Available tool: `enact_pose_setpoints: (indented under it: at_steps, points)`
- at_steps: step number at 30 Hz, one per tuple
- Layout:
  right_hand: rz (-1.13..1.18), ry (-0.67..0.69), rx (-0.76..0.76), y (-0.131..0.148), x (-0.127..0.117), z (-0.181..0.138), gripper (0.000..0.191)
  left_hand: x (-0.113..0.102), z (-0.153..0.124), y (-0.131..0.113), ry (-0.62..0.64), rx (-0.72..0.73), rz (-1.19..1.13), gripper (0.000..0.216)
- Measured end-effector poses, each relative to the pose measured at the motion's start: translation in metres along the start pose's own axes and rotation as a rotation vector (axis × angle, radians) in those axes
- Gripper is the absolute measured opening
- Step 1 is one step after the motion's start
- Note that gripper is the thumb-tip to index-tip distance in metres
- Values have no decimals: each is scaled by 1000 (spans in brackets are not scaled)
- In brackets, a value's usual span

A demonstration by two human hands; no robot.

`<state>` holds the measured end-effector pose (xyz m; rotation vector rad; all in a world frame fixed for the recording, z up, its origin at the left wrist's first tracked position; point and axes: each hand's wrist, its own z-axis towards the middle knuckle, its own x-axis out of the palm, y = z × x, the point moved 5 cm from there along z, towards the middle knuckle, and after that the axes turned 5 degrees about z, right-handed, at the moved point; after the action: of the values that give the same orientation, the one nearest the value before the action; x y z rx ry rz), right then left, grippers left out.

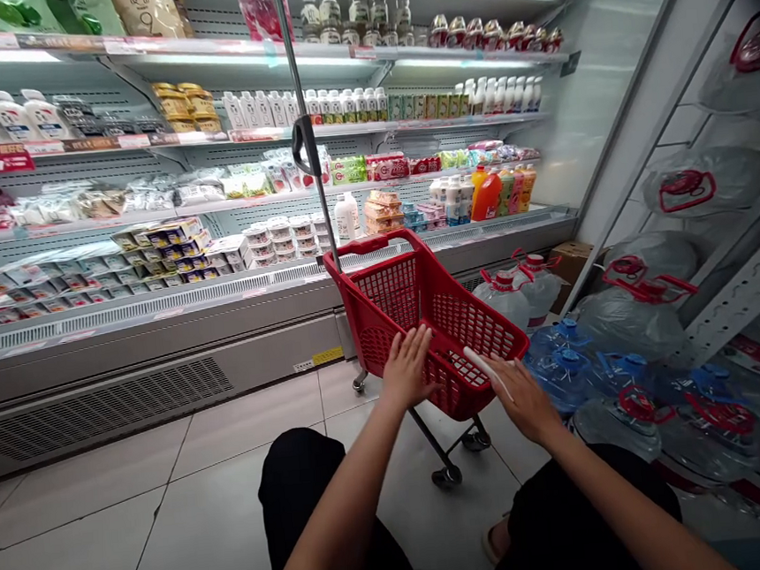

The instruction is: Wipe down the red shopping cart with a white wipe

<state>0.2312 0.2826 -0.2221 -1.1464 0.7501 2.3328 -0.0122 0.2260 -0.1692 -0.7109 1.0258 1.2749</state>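
Observation:
A red plastic shopping cart (pixel 383 316) with lattice walls and small castors stands in front of my knees. A tall metal pole with a black grip (pixel 305 145) rises from its far left corner. My left hand (pixel 409 371) is at the cart's near left side, fingers stretched out and together, with nothing in it; whether it touches the rim I cannot tell. My right hand (pixel 524 398) is by the near right corner, closed on a slim white object (pixel 484 366) whose kind I cannot make out. Only its edge shows beyond the fingers.
A refrigerated display (pixel 274 296) with bottles, cups and packs runs along the far side. At the right, large water bottles (pixel 569 361) with blue or red caps crowd the floor, and more fill a rack. A cardboard box (pixel 568 264) sits in the corner. Tiled floor (pixel 235 457) extends left.

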Motion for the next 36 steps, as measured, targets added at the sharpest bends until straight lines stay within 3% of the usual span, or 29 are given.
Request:
enact_pose_setpoints:
  at_steps: [3,6,11,15,21,25,30,33,36]
  points:
    - [-55,-67,129,-51,-3,4,56,3,16,22,38,5,32,118]
    - [-77,-186,238,-64,1,7,57,10,24,14,3,-5,22,112]
    - [-60,-230,140,6,17,14,58,19,23,-19,-45,-66,-1,106]
    - [-90,-196,85,48,14,22,62,16,12,-26,-28,-100,11,103]
    - [-125,-130,-3,39,-8,20,61,1,-4,-26,-22,-29,30,88]
    - [-79,-153,135,9,-12,10,58,-18,0,-14,-31,56,93,82]
    - [-65,-226,235,-10,-2,10,58,-35,6,14,-31,-35,162,81]
    - [-106,-230,185,13,10,29,59,-33,3,10,-12,-35,136,81]
    - [-124,-166,55,64,29,61,59,-31,-3,-1,-30,-49,138,84]
